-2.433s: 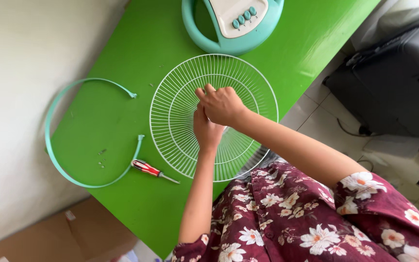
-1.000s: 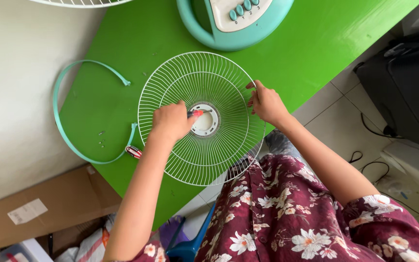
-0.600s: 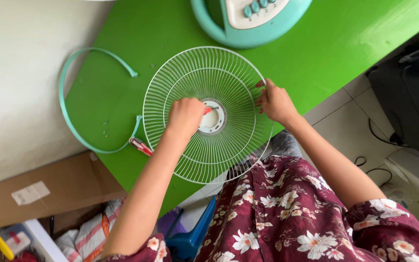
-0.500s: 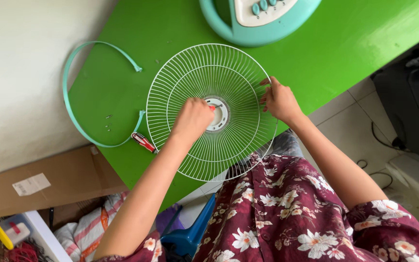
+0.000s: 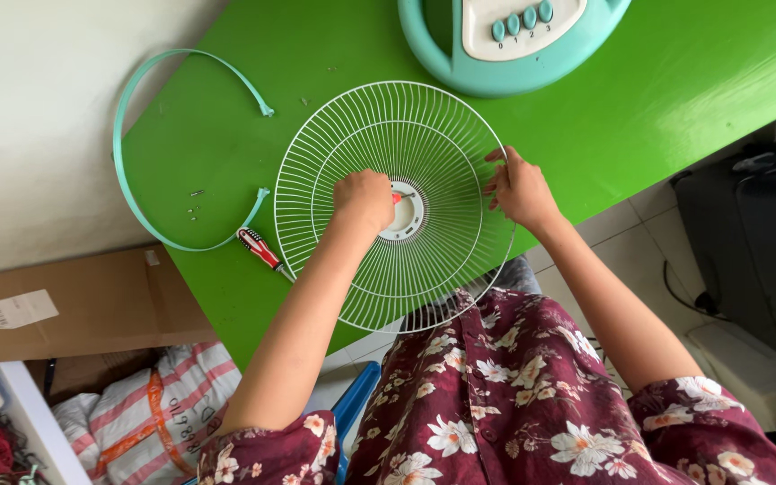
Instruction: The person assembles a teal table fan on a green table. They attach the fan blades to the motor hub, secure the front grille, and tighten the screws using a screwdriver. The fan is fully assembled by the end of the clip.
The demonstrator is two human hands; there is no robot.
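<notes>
Lying flat on the green table (image 5: 657,99), the white wire fan guard (image 5: 394,205) sits near the table's front edge, with its lower rim overhanging that edge above the person's lap. At the guard's centre is a white round hub (image 5: 405,212). The left hand (image 5: 364,198) is closed in a fist directly beside the hub and grips a small tool with a red tip (image 5: 396,198); only the tip shows past the fingers, touching the hub, and the rest of the tool is hidden in the fist. The right hand (image 5: 519,187) rests on the guard's right rim with the fingers curled narrowly over the wires, pinching the rim. A teal fan base (image 5: 514,40) with a white control panel and a row of round buttons stands at the far edge of the table, just beyond the guard's upper rim. To the left of the guard, a teal open ring band (image 5: 145,193) lies flat, partly hanging past the table's left edge. A red-handled screwdriver (image 5: 261,251) lies between the band's lower end and the guard, touching neither hand. Several small screws (image 5: 194,208) lie inside the band's curve. The person wears a maroon floral garment (image 5: 514,404).
</notes>
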